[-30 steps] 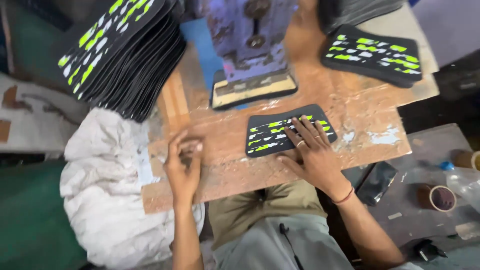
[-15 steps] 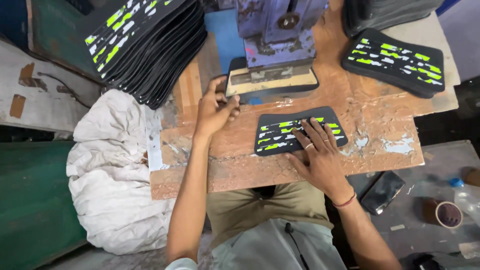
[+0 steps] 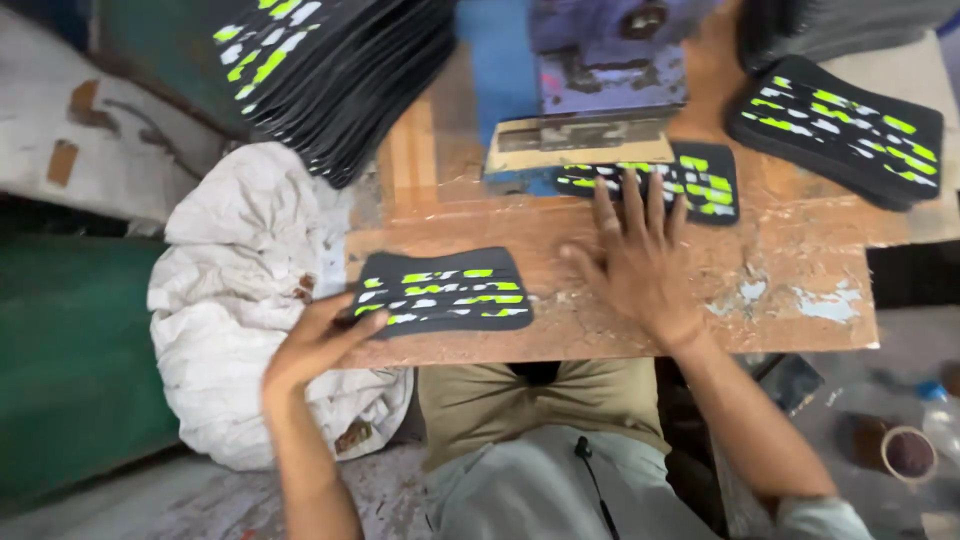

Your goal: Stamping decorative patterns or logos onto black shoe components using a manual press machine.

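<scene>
A: Right hand (image 3: 640,265) is flat on the wooden bench (image 3: 700,290), fingers spread wide, fingertips pressing a black pad with green and white marks (image 3: 700,178) whose left end sits under the plate of the blue press (image 3: 600,120).

B: And the left hand (image 3: 315,345)?

A: Pinching the near-left corner of a second patterned pad (image 3: 445,290), thumb on top, at the bench's front edge. That pad lies flat beside the white sack (image 3: 240,290).

B: So which step is this?

A: I'd judge it's the feed: one piece going under the press, the other held at the edge. The picture is smeared around the press, so how far in the piece sits I can't quite tell.

B: What does the next move call for?

A: Probably squaring that piece under the plate, fingers kept clear. Right forearm reaches forward, wrist low; left elbow is bent close, palm turned inward.
</scene>
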